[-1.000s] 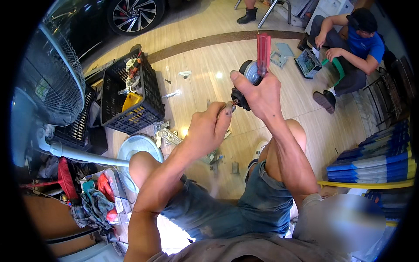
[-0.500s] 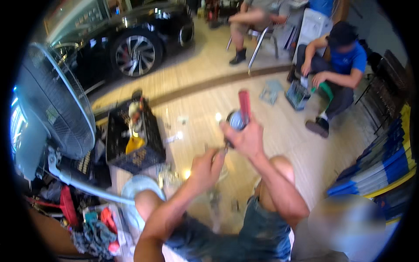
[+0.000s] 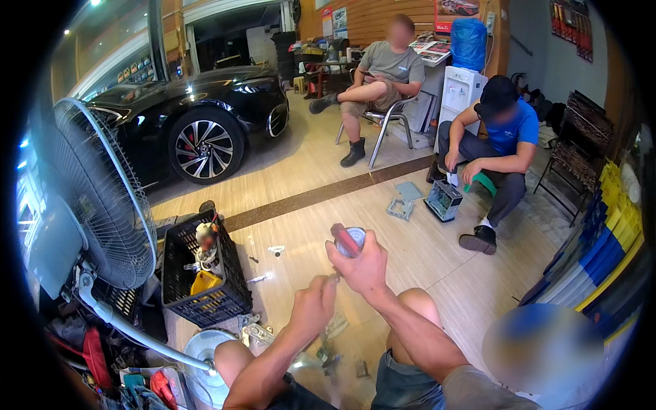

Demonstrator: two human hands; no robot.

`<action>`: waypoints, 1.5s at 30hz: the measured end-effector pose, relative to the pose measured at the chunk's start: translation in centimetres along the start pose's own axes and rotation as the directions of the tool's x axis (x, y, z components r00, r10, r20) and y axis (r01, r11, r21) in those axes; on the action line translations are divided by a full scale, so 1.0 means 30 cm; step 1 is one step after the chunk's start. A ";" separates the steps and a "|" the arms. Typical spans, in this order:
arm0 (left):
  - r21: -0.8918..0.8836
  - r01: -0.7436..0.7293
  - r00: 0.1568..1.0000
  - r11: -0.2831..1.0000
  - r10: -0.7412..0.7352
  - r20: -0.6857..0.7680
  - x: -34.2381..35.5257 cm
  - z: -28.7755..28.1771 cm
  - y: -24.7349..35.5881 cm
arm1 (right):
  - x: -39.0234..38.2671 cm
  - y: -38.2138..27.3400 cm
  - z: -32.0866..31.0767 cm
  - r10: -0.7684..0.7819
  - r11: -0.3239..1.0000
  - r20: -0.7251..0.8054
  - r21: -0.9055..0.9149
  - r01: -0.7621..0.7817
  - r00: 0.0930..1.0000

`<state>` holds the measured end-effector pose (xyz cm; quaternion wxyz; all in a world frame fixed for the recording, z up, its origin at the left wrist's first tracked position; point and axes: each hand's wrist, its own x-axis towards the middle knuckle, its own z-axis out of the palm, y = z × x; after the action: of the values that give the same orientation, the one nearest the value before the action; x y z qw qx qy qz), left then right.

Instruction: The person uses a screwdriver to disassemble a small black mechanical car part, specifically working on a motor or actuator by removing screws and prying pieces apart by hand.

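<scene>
The right hand (image 3: 365, 268) is closed around a small round metal part (image 3: 352, 240) with a red handle-like piece (image 3: 344, 238), held above the knees over the wooden floor (image 3: 437, 260). The left hand (image 3: 313, 306) is curled shut, pinching a thin tool (image 3: 335, 277) against that part. A black crate (image 3: 205, 301) sits left, beside 1 pedestal fan (image 3: 96, 198).

A pale wood-plank floor (image 3: 307, 171) carries everything, crossed by a darker brown strip (image 3: 321, 193). On it stand a black plastic crate (image 3: 205, 273), the round white base (image 3: 205, 355) of a pedestal fan, a black car (image 3: 191, 123) and a metal-legged chair (image 3: 383, 130). A grey metal bracket (image 3: 403, 203) and a small boxy unit (image 3: 444, 199) lie near the strip. Small metal parts (image 3: 256, 333) lie scattered just beside the crate and further out across the planks.
</scene>
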<state>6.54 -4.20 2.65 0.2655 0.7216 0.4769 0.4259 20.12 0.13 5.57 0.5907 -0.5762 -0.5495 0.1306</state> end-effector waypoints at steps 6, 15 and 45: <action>0.011 -0.003 1.000 1.000 0.003 0.017 0.000 0.001 0.004 | -0.002 0.002 -0.008 0.039 0.999 0.038 -0.009 -0.039 0.999; 0.013 -0.042 0.997 0.999 0.041 0.064 0.005 -0.018 -0.020 | 0.013 0.006 -0.010 0.250 0.967 0.183 0.005 -0.255 0.951; -0.258 0.022 0.999 0.966 -0.034 -0.042 0.016 -0.002 -0.069 | -0.013 0.009 0.018 0.346 0.830 0.298 0.344 -0.438 0.890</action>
<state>5.63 -2.92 1.23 0.3517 0.6643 0.4338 0.4967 19.68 0.20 5.01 0.5910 -0.5247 -0.4426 0.4237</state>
